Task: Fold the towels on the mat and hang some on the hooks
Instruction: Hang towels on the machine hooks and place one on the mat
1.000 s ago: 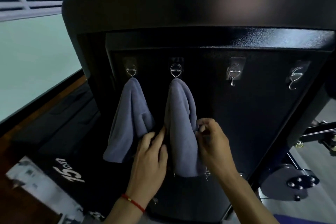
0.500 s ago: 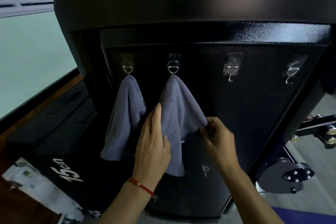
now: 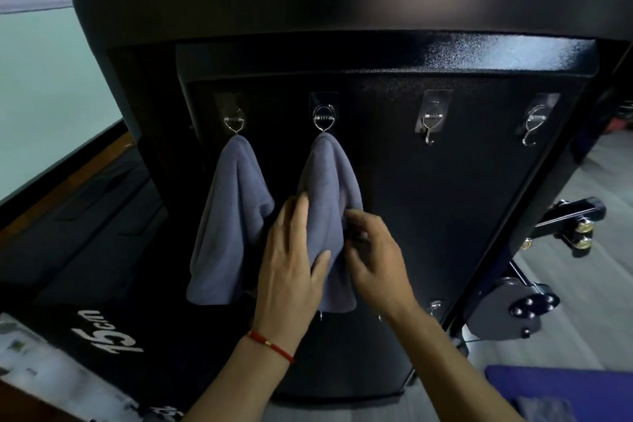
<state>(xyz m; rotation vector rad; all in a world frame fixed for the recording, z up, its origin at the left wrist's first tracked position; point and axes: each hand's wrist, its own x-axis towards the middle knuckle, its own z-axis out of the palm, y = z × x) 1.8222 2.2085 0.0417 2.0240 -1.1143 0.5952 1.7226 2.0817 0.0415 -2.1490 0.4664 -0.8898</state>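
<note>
Your left hand (image 3: 291, 267) holds the second grey towel (image 3: 329, 188) along its left edge: the fingers lie behind and over the fold and the thumb presses the front of the cloth. Your right hand (image 3: 373, 257) pinches the same towel at its right edge with curled fingers; the fingertips are partly buried in the fabric, so the exact grip cannot be made out. This towel hangs from the second hook (image 3: 323, 122) on the black panel (image 3: 462, 199). Its lower hem shows below your hands; the middle section is covered by them.

The first grey towel (image 3: 229, 216) hangs free from the first hook (image 3: 234, 123), just left of the held towel and not touching either hand.

The third hook (image 3: 430, 127) and fourth hook (image 3: 532, 127) carry nothing. Small metal fittings low on the panel are partly hidden behind your right wrist and cannot be identified.

A red cord bracelet (image 3: 270, 344) circles your left wrist. A purple mat (image 3: 561, 387) is cut off at the lower right corner. White lettering reading "15cm" (image 3: 104, 332) appears on a dark surface at lower left.
</note>
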